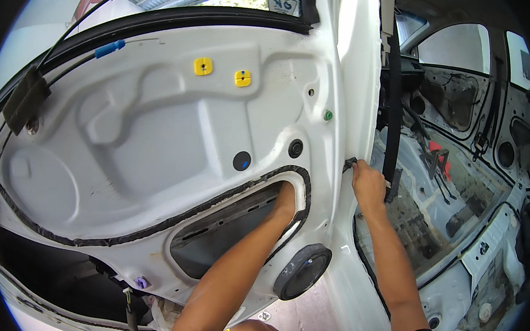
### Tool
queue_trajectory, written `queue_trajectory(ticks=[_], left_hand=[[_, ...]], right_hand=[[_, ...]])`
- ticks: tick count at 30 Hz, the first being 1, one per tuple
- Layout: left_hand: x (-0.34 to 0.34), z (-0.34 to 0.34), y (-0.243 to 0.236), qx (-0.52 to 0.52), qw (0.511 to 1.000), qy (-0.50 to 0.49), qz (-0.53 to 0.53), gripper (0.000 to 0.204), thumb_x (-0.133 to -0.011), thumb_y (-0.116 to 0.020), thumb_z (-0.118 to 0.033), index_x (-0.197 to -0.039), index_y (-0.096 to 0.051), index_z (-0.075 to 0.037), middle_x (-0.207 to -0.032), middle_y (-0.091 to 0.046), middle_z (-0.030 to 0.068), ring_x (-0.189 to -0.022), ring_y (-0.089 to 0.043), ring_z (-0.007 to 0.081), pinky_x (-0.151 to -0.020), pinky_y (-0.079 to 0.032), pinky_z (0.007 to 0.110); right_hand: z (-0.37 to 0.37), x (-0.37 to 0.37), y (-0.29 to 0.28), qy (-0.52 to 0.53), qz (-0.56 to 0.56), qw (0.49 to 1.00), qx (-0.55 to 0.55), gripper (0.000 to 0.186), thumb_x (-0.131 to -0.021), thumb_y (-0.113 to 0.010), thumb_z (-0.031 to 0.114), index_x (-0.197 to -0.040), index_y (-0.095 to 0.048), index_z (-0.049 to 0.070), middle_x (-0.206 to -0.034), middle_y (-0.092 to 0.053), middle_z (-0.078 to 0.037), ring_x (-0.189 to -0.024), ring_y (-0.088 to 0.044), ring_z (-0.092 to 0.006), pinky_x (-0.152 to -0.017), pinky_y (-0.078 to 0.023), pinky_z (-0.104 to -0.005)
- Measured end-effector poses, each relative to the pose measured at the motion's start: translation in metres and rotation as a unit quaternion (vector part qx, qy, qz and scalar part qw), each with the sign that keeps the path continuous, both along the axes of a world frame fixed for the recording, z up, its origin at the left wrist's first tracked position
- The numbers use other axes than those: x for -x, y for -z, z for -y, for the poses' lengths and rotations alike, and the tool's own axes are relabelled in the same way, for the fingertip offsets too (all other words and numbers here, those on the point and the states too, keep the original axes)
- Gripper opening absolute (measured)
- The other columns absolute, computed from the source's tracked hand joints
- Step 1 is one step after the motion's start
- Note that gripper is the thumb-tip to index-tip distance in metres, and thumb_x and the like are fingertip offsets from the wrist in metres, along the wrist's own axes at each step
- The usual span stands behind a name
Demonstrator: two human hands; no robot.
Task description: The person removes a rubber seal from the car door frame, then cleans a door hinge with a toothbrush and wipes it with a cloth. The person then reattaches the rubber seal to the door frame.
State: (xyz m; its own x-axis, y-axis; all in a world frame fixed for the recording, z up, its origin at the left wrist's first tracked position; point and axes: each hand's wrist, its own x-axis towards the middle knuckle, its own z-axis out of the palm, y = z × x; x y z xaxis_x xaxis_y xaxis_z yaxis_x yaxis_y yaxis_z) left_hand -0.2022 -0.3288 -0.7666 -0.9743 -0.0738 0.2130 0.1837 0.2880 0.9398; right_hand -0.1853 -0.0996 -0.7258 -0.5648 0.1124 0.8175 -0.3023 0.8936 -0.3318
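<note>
My left arm (241,264) reaches through the long oval opening (175,250) in the white inner door panel (151,143). Past the wrist, my left hand (287,200) is hidden inside the door, so its fingers and anything in them do not show. At the white door pillar, my right hand (369,182) pinches a small black piece (351,162) in the gap between door and body. Its exact kind is too small to make out. A black round speaker (303,272) sits on the panel below my left wrist.
Yellow square clips (203,66), a green plug (328,116) and a purple clip (140,283) dot the panel. Black cables (7,151) hang at its left. A black seat belt (392,118) runs beside my right hand. Behind it lies the stripped car floor (412,182).
</note>
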Motion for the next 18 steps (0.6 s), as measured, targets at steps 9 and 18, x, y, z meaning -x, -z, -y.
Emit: queue_trajectory(ticks=[9, 18], left_hand=[[0.003, -0.007, 0.007, -0.004, 1.0, 0.005, -0.002, 0.059, -0.104, -0.032, -0.038, -0.151, -0.038, -0.002, -0.158, -0.037, 0.0172, -0.148, -0.032, 0.0261, -0.12, -0.024, 0.034], [0.029, -0.012, 0.023, 0.063, 0.996, 0.006, -0.068, 0.054, -0.104, -0.035, -0.03, -0.148, -0.043, 0.0, -0.156, -0.039, 0.0188, -0.146, -0.035, 0.0267, -0.119, -0.027, 0.036]], right_hand=[[-0.021, 0.011, 0.016, -0.047, -0.105, 0.988, -0.099, 0.021, -0.091, -0.069, 0.016, -0.109, -0.07, 0.004, -0.077, -0.07, -0.016, -0.064, -0.069, -0.0334, -0.056, -0.055, -0.0416], [-0.022, 0.023, 0.02, -0.027, -0.156, 0.98, -0.123, 0.011, -0.092, -0.068, 0.018, -0.094, -0.066, 0.007, -0.069, -0.066, -0.011, -0.054, -0.066, -0.0319, -0.048, -0.053, -0.0411]])
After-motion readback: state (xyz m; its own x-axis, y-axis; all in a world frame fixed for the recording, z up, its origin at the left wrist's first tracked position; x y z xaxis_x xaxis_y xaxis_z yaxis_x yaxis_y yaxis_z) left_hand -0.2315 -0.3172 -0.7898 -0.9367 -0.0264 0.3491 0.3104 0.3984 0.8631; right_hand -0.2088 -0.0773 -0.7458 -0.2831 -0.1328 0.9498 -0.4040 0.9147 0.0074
